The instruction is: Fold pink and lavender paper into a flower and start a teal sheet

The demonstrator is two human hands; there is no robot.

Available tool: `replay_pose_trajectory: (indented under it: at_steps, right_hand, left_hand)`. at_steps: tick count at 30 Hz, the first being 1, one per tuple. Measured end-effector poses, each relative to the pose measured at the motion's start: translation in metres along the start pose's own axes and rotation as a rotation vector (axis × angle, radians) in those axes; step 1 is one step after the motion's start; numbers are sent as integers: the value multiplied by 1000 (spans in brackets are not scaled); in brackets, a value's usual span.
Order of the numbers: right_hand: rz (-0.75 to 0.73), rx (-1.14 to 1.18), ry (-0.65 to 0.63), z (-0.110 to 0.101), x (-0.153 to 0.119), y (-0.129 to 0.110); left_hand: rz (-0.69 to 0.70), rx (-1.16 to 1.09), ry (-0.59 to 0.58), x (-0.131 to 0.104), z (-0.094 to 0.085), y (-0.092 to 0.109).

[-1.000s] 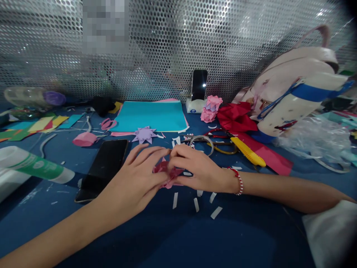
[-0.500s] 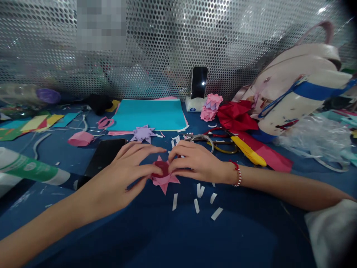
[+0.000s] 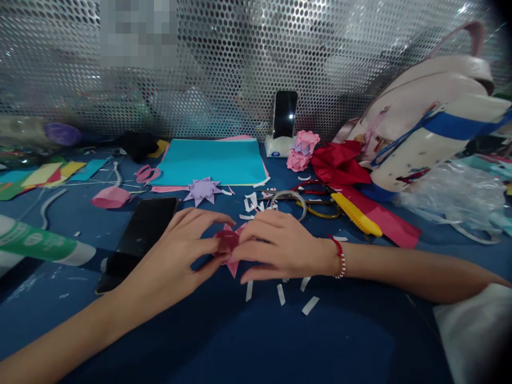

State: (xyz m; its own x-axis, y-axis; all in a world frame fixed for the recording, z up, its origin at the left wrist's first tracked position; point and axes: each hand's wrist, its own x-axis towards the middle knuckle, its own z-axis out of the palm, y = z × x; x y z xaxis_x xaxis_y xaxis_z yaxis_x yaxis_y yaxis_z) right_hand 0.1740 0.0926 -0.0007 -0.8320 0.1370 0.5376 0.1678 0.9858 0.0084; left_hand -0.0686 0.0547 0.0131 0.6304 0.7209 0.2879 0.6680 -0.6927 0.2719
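We have a pink paper star (image 3: 233, 269) with a darker red centre (image 3: 229, 239) mid-table, between both hands, above the blue tabletop (image 3: 340, 341). Left hand (image 3: 176, 253): thumb and forefinger in a narrow pinch on the star's left side. Right hand (image 3: 286, 242): fingers curled over the right side, covering much of it; we can't tell whether they grip or only touch.

Risks, in our judgement: thin paper points, so pinching too hard could crease or flatten them. Uneven pressure from the two hands could skew the centre or tear a fold. If the left pinch slackens while the right only rests there, the star could slip or turn.

White paper strips (image 3: 281, 294) lie loose just below the right hand; a dragging palm could scatter them or catch one under the star. The black phone (image 3: 138, 240) sits close behind the left hand, so a backward swing could bump it. Lilac paper star (image 3: 202, 191) lies near the left fingers; a careless lift might knock its points.
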Motion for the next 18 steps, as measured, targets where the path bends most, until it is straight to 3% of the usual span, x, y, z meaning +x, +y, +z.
replay_pose_trajectory:
  at_steps: [4, 12, 18]
  right_hand:
    - [-67, -130, -4, 7, 2, -9]
    - [100, -1, -1, 9, 5, -10]
    - [65, -43, -28, 8, 5, -12]
  left_hand:
    - [-1, -1, -6, 0, 2, -1]
    - [-2, -26, 9, 0, 1, 3]
    - [5, -50, 35, -1, 5, -2]
